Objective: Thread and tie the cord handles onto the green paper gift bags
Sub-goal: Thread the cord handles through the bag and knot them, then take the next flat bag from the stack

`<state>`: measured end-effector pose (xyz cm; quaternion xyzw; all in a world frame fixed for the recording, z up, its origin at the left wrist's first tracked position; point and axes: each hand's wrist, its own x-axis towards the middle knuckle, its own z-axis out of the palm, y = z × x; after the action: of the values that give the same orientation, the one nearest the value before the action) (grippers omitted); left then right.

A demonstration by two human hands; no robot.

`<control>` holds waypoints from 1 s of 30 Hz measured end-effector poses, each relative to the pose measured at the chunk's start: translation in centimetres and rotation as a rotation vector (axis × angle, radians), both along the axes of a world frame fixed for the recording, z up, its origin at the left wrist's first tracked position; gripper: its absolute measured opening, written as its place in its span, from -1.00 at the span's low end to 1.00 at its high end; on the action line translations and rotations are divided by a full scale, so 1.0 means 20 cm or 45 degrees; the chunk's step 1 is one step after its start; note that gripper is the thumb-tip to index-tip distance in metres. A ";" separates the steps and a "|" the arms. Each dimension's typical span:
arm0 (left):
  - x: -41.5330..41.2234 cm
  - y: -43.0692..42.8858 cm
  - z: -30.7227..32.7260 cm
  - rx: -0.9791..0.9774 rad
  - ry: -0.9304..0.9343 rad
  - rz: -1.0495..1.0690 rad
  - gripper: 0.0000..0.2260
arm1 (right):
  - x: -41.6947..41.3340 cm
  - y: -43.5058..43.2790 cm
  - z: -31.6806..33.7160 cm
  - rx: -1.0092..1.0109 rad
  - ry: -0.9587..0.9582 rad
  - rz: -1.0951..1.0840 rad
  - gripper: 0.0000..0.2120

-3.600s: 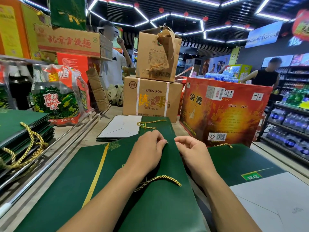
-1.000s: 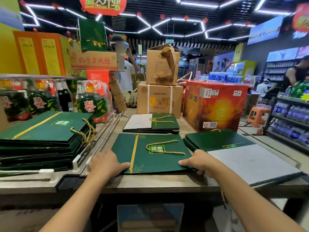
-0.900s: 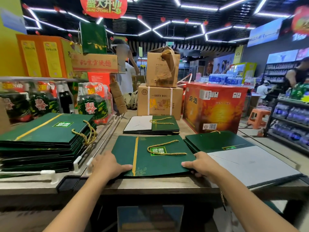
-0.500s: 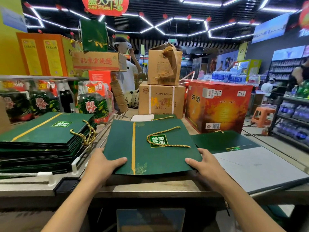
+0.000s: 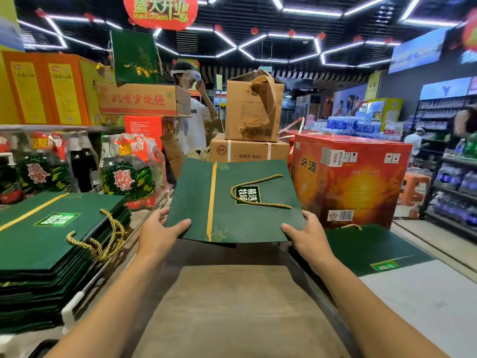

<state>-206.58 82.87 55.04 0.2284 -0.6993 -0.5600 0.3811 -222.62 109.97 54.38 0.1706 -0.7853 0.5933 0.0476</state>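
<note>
Green gift bag [image 5: 232, 220] sits folded flat in the middle of the view, up at 12 o'clock from the two arms. It is lifted off the brown bench [image 5: 232, 306], with its far edge tipped up. A gold stripe runs down its face, and a small green label with white letters sits near the top. A gold cord handle [image 5: 258, 181] is on the bag and lies in a loop over the label. The left grip [image 5: 157, 233] holds the near left corner, thumb on top and fingers going under the edge. The right grip [image 5: 309, 237] holds the near right corner the same way, thumb on top. Both are bare hands, and both are grasping this one bag. At 9 o'clock a tall stack of green bags [image 5: 51, 244] lies flat, and gold cords [image 5: 103, 244] hang over its right side. At 4 o'clock a lower pile of green bags [image 5: 371, 249] lies on the bench, with a pale flat sheet [image 5: 426, 301] over its near part. At 2 o'clock, behind the held bag, stands a big red box [image 5: 356, 182]. At 12 o'clock, farther back, two brown boxes [image 5: 247, 153] are stacked one on the other. Just left of them stands a person in a white shirt [image 5: 192, 125]. At 10 o'clock there are bottles in plastic wrap [image 5: 129, 171].
</note>
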 end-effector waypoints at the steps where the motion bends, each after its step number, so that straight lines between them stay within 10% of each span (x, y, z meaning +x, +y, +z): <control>1: -0.07 -0.04 0.00 -0.005 0.000 -0.005 -0.42 | -0.04 -0.03 0.01 0.004 -0.010 -0.011 -0.41; 30: -0.70 -0.28 -0.20 -0.839 -0.821 0.379 -0.60 | -0.47 -0.36 -0.01 1.133 0.184 -0.251 -0.36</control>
<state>-220.58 77.23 50.94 0.3551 -0.8817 -0.1486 0.2729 -231.97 102.75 54.15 0.1399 -0.9707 0.1779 0.0807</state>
